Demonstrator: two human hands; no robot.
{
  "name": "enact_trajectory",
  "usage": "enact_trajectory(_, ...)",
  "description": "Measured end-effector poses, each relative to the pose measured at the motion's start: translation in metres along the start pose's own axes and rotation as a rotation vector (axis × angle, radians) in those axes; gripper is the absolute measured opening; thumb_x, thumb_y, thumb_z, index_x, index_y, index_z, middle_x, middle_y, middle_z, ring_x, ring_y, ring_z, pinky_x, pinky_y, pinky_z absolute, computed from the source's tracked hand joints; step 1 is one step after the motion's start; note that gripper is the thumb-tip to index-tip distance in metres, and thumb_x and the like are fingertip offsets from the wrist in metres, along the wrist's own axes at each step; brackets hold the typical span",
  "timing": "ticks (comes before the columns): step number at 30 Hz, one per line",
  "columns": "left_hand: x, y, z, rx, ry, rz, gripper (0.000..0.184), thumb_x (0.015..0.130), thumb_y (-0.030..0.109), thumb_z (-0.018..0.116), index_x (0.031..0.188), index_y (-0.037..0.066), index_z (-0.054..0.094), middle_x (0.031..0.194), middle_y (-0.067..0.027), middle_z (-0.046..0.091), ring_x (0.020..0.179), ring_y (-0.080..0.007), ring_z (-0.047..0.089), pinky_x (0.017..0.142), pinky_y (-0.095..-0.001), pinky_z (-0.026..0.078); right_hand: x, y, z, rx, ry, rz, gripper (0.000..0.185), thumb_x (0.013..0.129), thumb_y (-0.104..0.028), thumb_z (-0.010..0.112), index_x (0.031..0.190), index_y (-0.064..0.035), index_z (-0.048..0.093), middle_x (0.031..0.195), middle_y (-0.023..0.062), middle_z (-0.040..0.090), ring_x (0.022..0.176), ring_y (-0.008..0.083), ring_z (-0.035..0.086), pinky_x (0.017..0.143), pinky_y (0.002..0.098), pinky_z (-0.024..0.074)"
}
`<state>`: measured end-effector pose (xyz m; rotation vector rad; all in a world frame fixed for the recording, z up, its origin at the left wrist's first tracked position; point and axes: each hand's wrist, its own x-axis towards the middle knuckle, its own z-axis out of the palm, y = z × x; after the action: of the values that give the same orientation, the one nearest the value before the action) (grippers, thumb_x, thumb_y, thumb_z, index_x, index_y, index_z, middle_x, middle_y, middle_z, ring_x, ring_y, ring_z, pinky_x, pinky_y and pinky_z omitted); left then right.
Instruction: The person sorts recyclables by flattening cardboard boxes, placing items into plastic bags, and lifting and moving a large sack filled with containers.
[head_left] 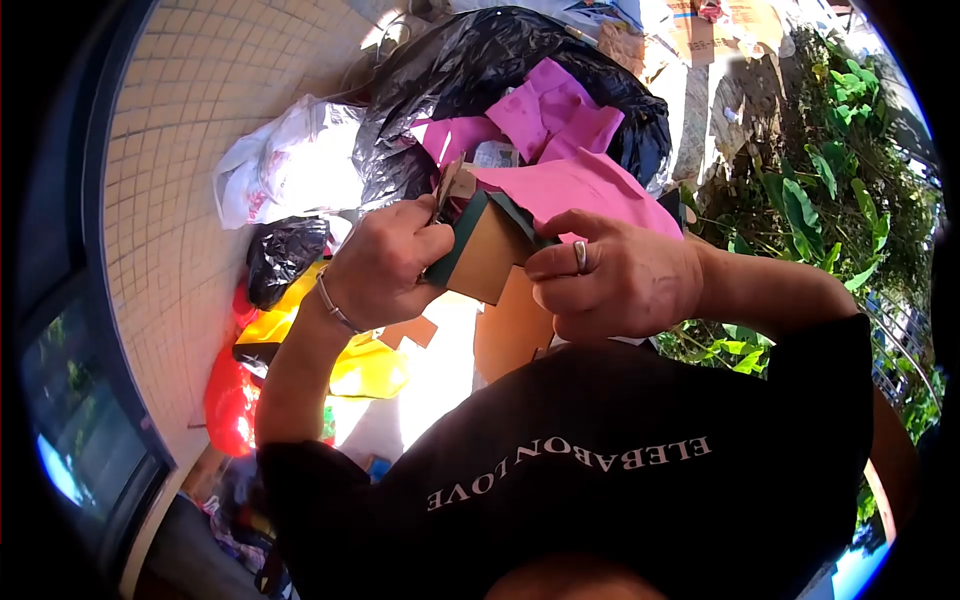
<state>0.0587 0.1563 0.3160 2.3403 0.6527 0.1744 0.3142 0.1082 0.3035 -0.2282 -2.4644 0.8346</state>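
My left hand (pixel 388 258), with a bracelet at its wrist, grips the left side of a small cardboard box (pixel 484 252). The box has dark green outer faces and plain brown board, and one flap stands up near my left fingertips. At the box's right edge my right hand (pixel 622 276), wearing a ring, pinches a dark green flap between thumb and fingers. Just beyond the box spreads a pink sheet (pixel 590 190) that reaches back over a large black plastic bag (pixel 470 52). Part of the box's inside is hidden from me.
A white plastic bag (pixel 295 160), a small black bag (pixel 286 262), a yellow bag (pixel 372 370) and a red bag (pixel 228 410) lie on the left beside a tiled wall (pixel 190 120). Brown cardboard (pixel 515 325) lies below the box. Green plants (pixel 805 215) grow on the right.
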Motion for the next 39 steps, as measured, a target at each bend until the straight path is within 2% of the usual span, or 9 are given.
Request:
enact_trajectory(6, 0.003, -0.025, -0.014, -0.052, -0.023, -0.097, 0.022, 0.060, 0.005, 0.069, 0.074, 0.002, 0.053, 0.071, -0.0148, 0.053, 0.066, -0.0350, 0.055, 0.055, -0.0381, 0.044, 0.004, 0.033, -0.021, -0.033, -0.036, 0.029, 0.017, 0.059, -0.010, 0.064, 0.062, -0.0039, 0.048, 0.085, 0.0061, 0.054, 0.088, 0.0252, 0.057, 0.071, 0.0351, 0.0471)
enact_trajectory(8, 0.004, -0.029, -0.020, -0.052, -0.039, -0.119, 0.020, 0.063, 0.004, 0.070, 0.076, 0.001, 0.055, 0.072, -0.0144, 0.055, 0.066, -0.0317, 0.057, 0.056, -0.0357, 0.045, 0.009, 0.048, -0.019, 0.110, 0.116, -0.046, 0.019, 0.069, -0.006, 0.062, 0.062, -0.0028, 0.044, 0.078, 0.0066, 0.045, 0.079, 0.0259, 0.050, 0.067, 0.0344, 0.0436)
enact_trajectory(14, -0.021, -0.049, -0.028, -0.379, -0.013, -0.226, 0.014, 0.079, 0.006, 0.066, 0.091, -0.001, 0.062, 0.079, -0.0067, 0.062, 0.070, -0.0135, 0.059, 0.061, -0.0235, 0.046, -0.020, 0.068, -0.044, 0.085, 0.165, 0.063, 0.018, 0.067, 0.003, 0.065, 0.059, 0.0001, 0.049, 0.086, 0.0090, 0.055, 0.082, 0.0253, 0.057, 0.067, 0.0336, 0.0476)
enact_trajectory(18, -0.043, -0.070, -0.026, -0.500, -0.001, -0.485, 0.016, 0.080, 0.005, 0.066, 0.095, 0.001, 0.063, 0.084, -0.0034, 0.065, 0.073, -0.0104, 0.060, 0.067, -0.0216, 0.048, -0.061, 0.099, -0.034, -0.173, 0.227, 0.433, 0.013, 0.070, 0.001, 0.063, 0.077, -0.0024, 0.053, 0.100, 0.0108, 0.056, 0.088, 0.0279, 0.059, 0.075, 0.0340, 0.0484)
enact_trajectory(22, -0.077, -0.099, -0.021, -0.772, 0.149, -0.665, 0.020, 0.077, 0.001, 0.067, 0.096, 0.002, 0.064, 0.089, -0.0025, 0.065, 0.078, -0.0109, 0.061, 0.073, -0.0230, 0.049, -0.117, 0.144, 0.005, 0.035, 0.704, 0.813, 0.021, 0.077, -0.007, 0.058, 0.098, -0.0078, 0.058, 0.102, 0.0074, 0.058, 0.095, 0.0272, 0.059, 0.081, 0.0348, 0.0470)
enact_trajectory(26, -0.107, -0.121, -0.014, -1.035, 0.407, -0.721, 0.029, 0.072, -0.005, 0.067, 0.100, 0.002, 0.062, 0.094, -0.0055, 0.064, 0.086, -0.0150, 0.061, 0.079, -0.0266, 0.049, -0.177, 0.167, 0.049, -0.081, 0.394, 1.238, 0.030, 0.075, -0.007, 0.057, 0.104, -0.0121, 0.060, 0.107, 0.0079, 0.059, 0.098, 0.0259, 0.059, 0.086, 0.0338, 0.0459)
enact_trajectory(32, -0.112, -0.136, -0.012, -1.103, 0.507, -0.727, 0.039, 0.069, -0.009, 0.066, 0.107, -0.001, 0.058, 0.102, -0.0071, 0.062, 0.095, -0.0192, 0.059, 0.086, -0.0301, 0.046, -0.128, 0.154, 0.107, -0.059, 0.411, 0.906, 0.079, 0.064, -0.024, 0.071, 0.135, -0.0224, 0.037, 0.137, 0.0119, 0.035, 0.125, 0.0304, 0.038, 0.097, 0.0425, 0.0378)
enact_trajectory(34, -0.112, -0.142, -0.011, -1.070, 0.492, -0.749, 0.040, 0.069, -0.009, 0.066, 0.108, -0.001, 0.057, 0.103, -0.0071, 0.061, 0.096, -0.0194, 0.059, 0.086, -0.0304, 0.046, -0.098, 0.137, 0.102, 0.247, 0.437, 0.832, 0.087, 0.061, -0.026, 0.072, 0.138, -0.0235, 0.032, 0.140, 0.0109, 0.031, 0.129, 0.0309, 0.032, 0.100, 0.0457, 0.0343)
enact_trajectory(39, -0.108, -0.145, -0.011, -1.054, 0.466, -0.749, 0.042, 0.070, -0.006, 0.067, 0.110, 0.000, 0.057, 0.103, -0.0069, 0.061, 0.095, -0.0193, 0.058, 0.086, -0.0307, 0.046, -0.093, 0.147, 0.122, -0.199, 0.445, 1.010, 0.062, 0.071, -0.008, 0.064, 0.129, -0.0177, 0.044, 0.120, 0.0133, 0.050, 0.109, 0.0324, 0.050, 0.090, 0.0392, 0.0431)
